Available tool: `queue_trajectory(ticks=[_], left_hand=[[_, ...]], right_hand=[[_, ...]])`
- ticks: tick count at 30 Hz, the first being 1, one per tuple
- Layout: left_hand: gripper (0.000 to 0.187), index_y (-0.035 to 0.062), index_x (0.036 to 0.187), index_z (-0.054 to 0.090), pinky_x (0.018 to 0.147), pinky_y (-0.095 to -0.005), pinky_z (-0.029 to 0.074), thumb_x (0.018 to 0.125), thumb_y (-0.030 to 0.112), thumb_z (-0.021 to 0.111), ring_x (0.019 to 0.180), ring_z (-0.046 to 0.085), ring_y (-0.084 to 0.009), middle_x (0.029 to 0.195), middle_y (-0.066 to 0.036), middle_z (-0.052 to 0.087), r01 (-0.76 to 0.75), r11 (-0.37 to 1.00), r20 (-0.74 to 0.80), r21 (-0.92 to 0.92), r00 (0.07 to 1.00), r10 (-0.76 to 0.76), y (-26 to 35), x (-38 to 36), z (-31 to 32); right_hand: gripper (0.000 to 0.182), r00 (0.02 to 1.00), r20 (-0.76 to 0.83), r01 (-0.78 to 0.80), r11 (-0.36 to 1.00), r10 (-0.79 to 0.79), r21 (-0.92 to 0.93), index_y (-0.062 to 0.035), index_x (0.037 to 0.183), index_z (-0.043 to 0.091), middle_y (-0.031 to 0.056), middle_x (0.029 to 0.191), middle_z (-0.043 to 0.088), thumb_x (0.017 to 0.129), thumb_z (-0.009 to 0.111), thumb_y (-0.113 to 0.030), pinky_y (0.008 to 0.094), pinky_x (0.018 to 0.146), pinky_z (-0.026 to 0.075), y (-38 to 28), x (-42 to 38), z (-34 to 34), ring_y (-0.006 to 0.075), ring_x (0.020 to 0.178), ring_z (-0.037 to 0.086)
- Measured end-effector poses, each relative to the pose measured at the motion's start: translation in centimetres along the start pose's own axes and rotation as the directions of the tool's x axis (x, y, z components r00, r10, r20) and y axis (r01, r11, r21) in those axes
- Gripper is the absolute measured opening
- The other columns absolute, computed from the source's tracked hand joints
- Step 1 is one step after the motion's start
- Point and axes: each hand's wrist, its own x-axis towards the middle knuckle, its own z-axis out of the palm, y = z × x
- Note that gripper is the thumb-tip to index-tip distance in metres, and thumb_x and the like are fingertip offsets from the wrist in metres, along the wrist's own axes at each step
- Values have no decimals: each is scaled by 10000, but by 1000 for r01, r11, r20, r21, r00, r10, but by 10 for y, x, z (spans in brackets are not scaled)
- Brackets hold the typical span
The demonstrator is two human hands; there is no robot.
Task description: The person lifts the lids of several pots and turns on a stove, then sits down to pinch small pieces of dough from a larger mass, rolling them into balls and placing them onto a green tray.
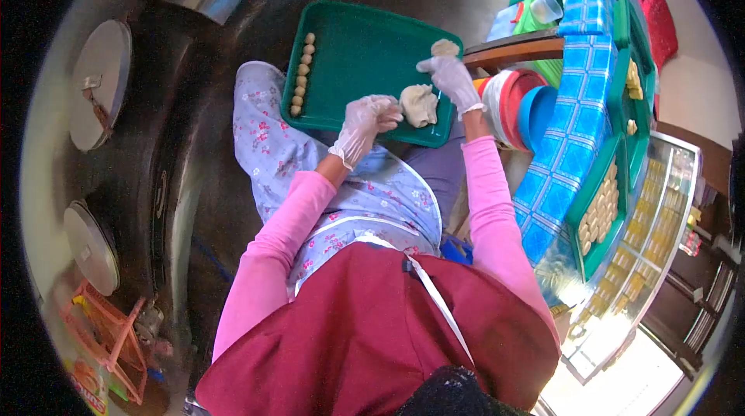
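Note:
A green tray lies across my lap. Along its left side runs a row of several small dough balls. A large lump of dough sits near the tray's front right corner. My left hand, in a clear glove, is closed just left of the lump with its fingers curled together; what they hold, if anything, is hidden. My gloved right hand is over the tray's right edge, a digit stretched out to the left. A smaller dough piece is right beyond it, seemingly touching the fingers.
To the right, a table with a blue checked cloth bears green trays, one with several pale dough pieces. Red and blue round containers stand beside my tray. Round lids lie at the left, above an orange rack.

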Motion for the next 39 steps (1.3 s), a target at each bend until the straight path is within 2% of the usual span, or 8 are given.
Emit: queue_trajectory(ticks=[14,17,20,24,27,34,38,39], left_hand=[[184,17,1060,596,823,-450,571,967,122,478,942,668,-285,1031,-129,671,312,812,121,-494,949,-291,-69,82,49],[160,4,1023,598,844,-428,563,954,72,471,926,667,-287,995,-128,671,301,846,17,-440,945,-327,-90,100,39],[160,-12,1029,576,890,-419,544,954,47,447,954,653,-303,1017,-152,652,120,984,223,-130,971,-88,-160,166,-13],[171,-39,1062,531,954,-443,511,959,41,420,1036,618,-317,1117,-202,597,180,787,-185,-590,919,-349,-109,128,33],[201,-63,1100,508,975,-474,494,975,35,385,1088,592,-316,1175,-211,561,300,826,291,-478,941,-173,-43,54,57],[218,-36,1165,546,894,-303,532,957,24,523,1035,617,-235,1099,-134,605,70,862,93,-502,995,-27,-15,33,61],[240,-11,1174,561,848,-259,531,934,-7,554,1000,629,-199,1121,-116,613,-9,916,40,-401,999,27,-7,36,48],[261,-15,1189,561,839,-257,530,927,-9,561,1001,631,-192,1111,-112,624,-10,903,-35,-430,999,-6,1,28,54]], right_hand=[[143,953,-241,178,983,-184,-48,-29,744,662,126,621,614,710,673,-168,395,528,476,-11,-70,21,285,557,606],[101,912,38,-203,370,408,907,-8,754,676,49,632,629,702,738,-68,242,433,395,-41,-97,5,118,487,549],[114,843,204,-269,62,498,961,-4,794,673,38,649,627,711,747,-30,199,437,369,-62,-116,-19,77,487,521],[117,883,211,-90,-290,419,953,8,880,680,61,728,664,780,702,-48,185,497,397,-78,-125,-48,77,545,541],[167,916,72,67,-329,394,942,11,937,698,92,891,708,884,627,-130,203,586,466,-61,-125,-43,98,663,615],[192,792,-609,317,822,45,473,-26,1022,712,96,994,702,913,576,-105,277,805,511,-49,-96,6,154,928,655],[175,748,-463,34,669,476,743,-22,973,685,144,949,689,828,603,-78,355,811,510,-24,-60,-1,261,903,656],[148,787,-553,-72,932,272,355,-19,921,675,145,895,668,805,598,-69,378,779,508,-13,-50,-9,281,860,639]])
